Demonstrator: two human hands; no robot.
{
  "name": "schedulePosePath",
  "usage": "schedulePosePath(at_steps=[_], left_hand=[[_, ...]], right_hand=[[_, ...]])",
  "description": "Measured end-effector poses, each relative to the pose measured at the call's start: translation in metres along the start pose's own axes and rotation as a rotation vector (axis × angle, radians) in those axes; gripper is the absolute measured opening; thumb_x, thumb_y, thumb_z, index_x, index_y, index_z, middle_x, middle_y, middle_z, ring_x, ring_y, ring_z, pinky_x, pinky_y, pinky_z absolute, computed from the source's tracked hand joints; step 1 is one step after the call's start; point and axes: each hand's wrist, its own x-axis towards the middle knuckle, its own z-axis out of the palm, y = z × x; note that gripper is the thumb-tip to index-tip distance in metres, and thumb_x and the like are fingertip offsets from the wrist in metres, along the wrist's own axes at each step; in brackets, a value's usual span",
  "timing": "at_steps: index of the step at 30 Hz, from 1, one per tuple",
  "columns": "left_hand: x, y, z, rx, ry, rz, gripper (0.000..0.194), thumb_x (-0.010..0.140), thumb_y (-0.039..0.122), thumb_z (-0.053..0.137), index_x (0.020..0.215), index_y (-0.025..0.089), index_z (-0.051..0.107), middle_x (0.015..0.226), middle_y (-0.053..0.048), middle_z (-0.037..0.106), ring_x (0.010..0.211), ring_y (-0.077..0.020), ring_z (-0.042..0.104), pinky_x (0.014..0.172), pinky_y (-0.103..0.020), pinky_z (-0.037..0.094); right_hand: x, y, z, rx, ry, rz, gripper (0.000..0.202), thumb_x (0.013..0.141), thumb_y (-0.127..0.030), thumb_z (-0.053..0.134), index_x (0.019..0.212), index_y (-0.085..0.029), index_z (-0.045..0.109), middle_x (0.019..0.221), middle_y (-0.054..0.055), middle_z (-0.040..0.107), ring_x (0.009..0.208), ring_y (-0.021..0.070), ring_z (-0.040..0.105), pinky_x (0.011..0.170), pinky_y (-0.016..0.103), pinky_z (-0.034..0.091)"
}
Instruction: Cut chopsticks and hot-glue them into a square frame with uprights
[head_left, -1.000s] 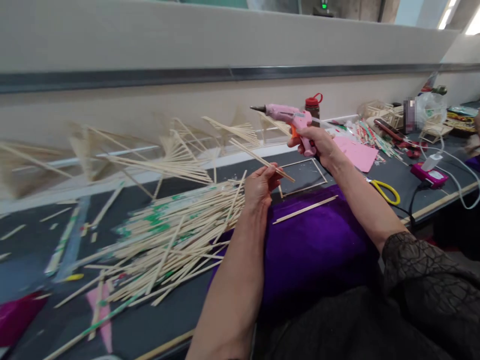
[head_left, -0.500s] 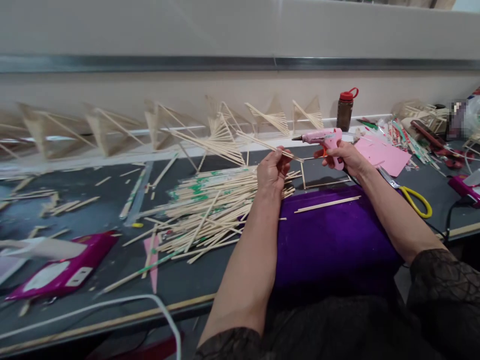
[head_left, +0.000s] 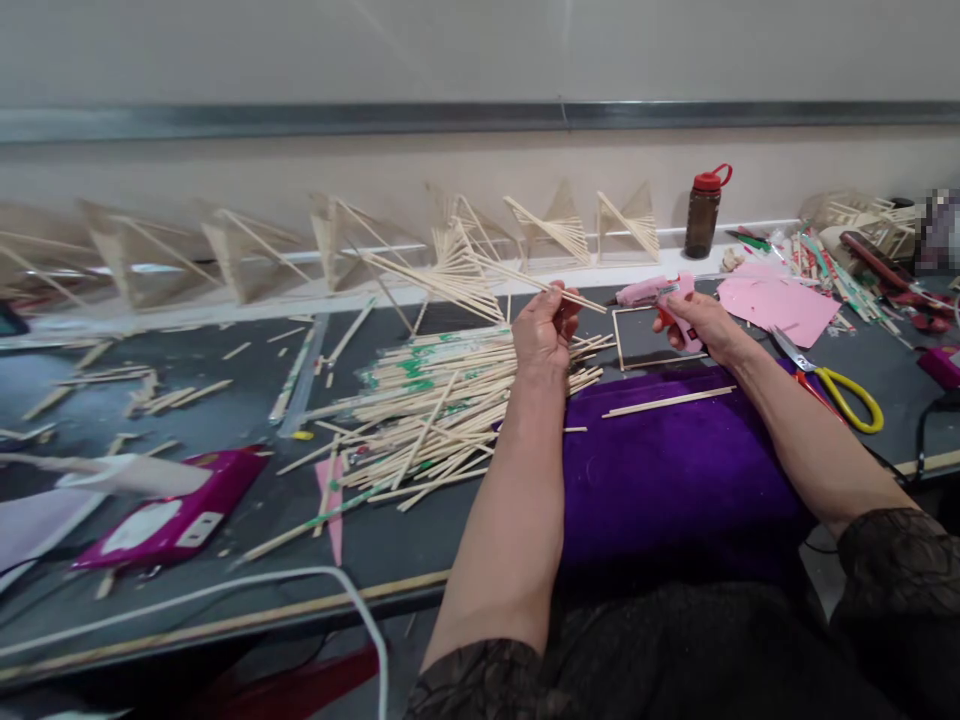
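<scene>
My left hand (head_left: 546,325) is closed on a thin wooden stick (head_left: 589,301) whose right end points toward the glue gun. In my right hand (head_left: 697,322) is the pink glue gun (head_left: 651,290), its nozzle pointing left, close to the stick's end. A rectangular frame of sticks (head_left: 619,342) lies on the table below the gun. Two loose sticks (head_left: 671,402) rest on the purple cloth (head_left: 667,470) between my forearms. Left of my left hand spreads a big pile of sticks (head_left: 420,420), partly in clear and green wrapping.
Twisted stick structures (head_left: 551,225) stand along the wall. A brown bottle (head_left: 701,218) with a red lid is at the back. Pink paper (head_left: 795,310) and yellow-handled scissors (head_left: 847,398) lie right. A magenta packet (head_left: 180,515) and white cable (head_left: 330,572) are left.
The glue gun has dropped lower, and its nozzle now sits near the end of the stick. My left hand still holds the stick. The view has shifted slightly left.
</scene>
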Motion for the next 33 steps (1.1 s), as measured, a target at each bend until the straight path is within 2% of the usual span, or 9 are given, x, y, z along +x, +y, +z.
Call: schedulePosePath(at_steps=[2,5,15,20,28,33], left_hand=[[0.0035,-0.0019,-0.0031,0.03,0.003,0.033,0.003,0.086,0.017,0.07,0.087,0.016,0.073,0.078,-0.001,0.076,0.065,-0.0103,0.072,0.047,-0.015,0.045],[0.0071,-0.0033,-0.0064,0.062,0.003,0.072,0.009,0.082,0.022,0.075,0.09,0.017,0.073,0.082,-0.002,0.077,0.07,-0.0122,0.073,0.048,-0.015,0.046],[0.0076,-0.0056,-0.0058,0.091,0.013,0.111,0.009,0.081,0.022,0.075,0.087,0.017,0.071,0.076,0.0,0.074,0.063,-0.0093,0.07,0.046,-0.013,0.044],[0.0064,-0.0069,-0.0048,0.114,0.028,0.114,0.007,0.083,0.022,0.073,0.087,0.017,0.071,0.076,0.0,0.074,0.063,-0.0085,0.069,0.047,-0.013,0.043],[0.0076,-0.0076,-0.0062,0.125,0.022,0.116,0.011,0.08,0.025,0.077,0.086,0.018,0.071,0.078,0.0,0.075,0.066,-0.0101,0.071,0.048,-0.014,0.043],[0.0082,-0.008,-0.0068,0.135,0.01,0.118,0.011,0.079,0.026,0.076,0.084,0.018,0.07,0.078,-0.001,0.075,0.066,-0.0102,0.071,0.047,-0.014,0.042]], right_hand=[[0.0001,-0.0006,0.0009,-0.037,0.014,-0.002,0.033,0.084,-0.05,0.071,0.082,-0.018,0.064,0.072,0.003,0.071,0.045,0.0073,0.052,0.04,0.022,0.039],[0.0002,-0.0029,0.0022,-0.07,0.04,-0.014,0.034,0.085,-0.051,0.07,0.079,-0.018,0.063,0.07,0.003,0.07,0.043,0.0071,0.05,0.04,0.022,0.038],[0.001,-0.0042,0.0013,-0.174,0.064,-0.071,0.048,0.077,-0.063,0.069,0.063,-0.017,0.06,0.051,0.001,0.06,0.038,0.0075,0.046,0.037,0.023,0.029],[0.0008,-0.0041,0.0028,-0.223,0.036,-0.086,0.051,0.078,-0.065,0.068,0.061,-0.018,0.058,0.044,-0.001,0.053,0.038,0.0084,0.045,0.039,0.023,0.03],[0.005,0.0003,0.002,-0.241,0.033,-0.084,0.046,0.089,-0.054,0.064,0.06,-0.021,0.051,0.049,-0.003,0.051,0.041,0.0068,0.042,0.042,0.024,0.031],[0.0048,0.0002,0.0037,-0.247,0.038,-0.084,0.041,0.089,-0.051,0.067,0.064,-0.022,0.051,0.051,-0.004,0.05,0.043,0.0072,0.041,0.042,0.024,0.031]])
